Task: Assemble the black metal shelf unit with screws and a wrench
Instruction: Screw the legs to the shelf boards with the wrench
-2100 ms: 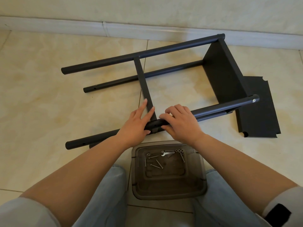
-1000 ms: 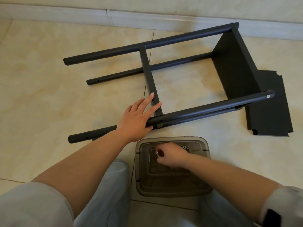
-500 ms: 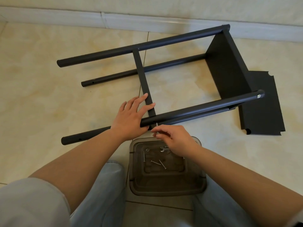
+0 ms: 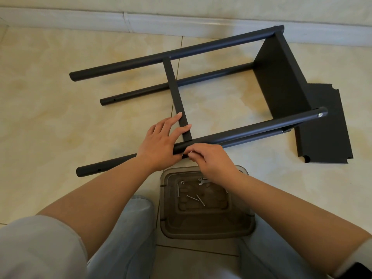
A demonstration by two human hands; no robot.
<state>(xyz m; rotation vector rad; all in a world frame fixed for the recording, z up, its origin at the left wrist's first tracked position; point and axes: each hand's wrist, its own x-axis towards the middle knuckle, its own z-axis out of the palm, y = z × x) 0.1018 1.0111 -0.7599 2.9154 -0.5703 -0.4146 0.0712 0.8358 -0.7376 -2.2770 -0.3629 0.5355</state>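
The black shelf frame lies on its side on the tile floor, with a solid end panel at the right and a thin shelf edge crossing the middle. My left hand rests on the near pole where the thin shelf meets it, fingers straight. Right beside it, my right hand pinches a small screw against the pole's front side; the fingers hide most of the screw. One screw head shows at the pole's right end.
A smoky plastic tray sits between my knees, holding loose screws and a small wrench. A loose black shelf panel lies flat at the right. The far pole runs near the white baseboard.
My right hand left the pole, reached into the tray, took a screw and brought it up to the near pole. My left hand stayed on the pole joint.
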